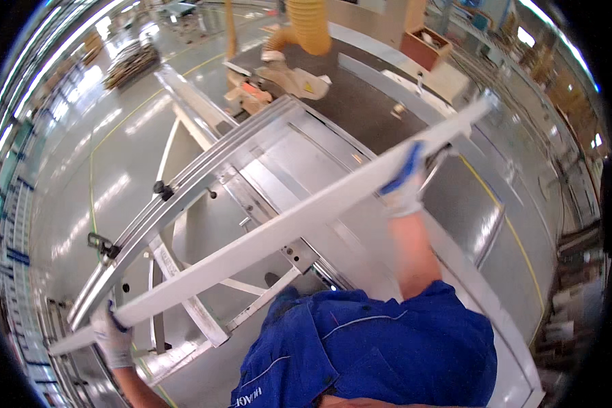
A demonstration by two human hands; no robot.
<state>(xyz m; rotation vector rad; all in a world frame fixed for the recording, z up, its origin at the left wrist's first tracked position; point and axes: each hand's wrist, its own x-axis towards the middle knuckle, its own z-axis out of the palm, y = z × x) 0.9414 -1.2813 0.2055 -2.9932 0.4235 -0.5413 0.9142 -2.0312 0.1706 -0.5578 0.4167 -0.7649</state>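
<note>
A long white board slants across the view from lower left to upper right, held over a metal-framed machine table. My left hand, in a white glove with blue, grips its lower-left part. Toward the other end, my right hand in the same kind of glove is closed round the board, a little smeared by motion. Beneath the board lie a long aluminium fence and the open frame of the table. The undersides of both hands' grips are hidden.
Two black stops stand on the fence. Beyond it are a pale guard with a warning sign and a yellow hose. A reddish-brown box sits on the far side. Stacked material lies on the floor at far left.
</note>
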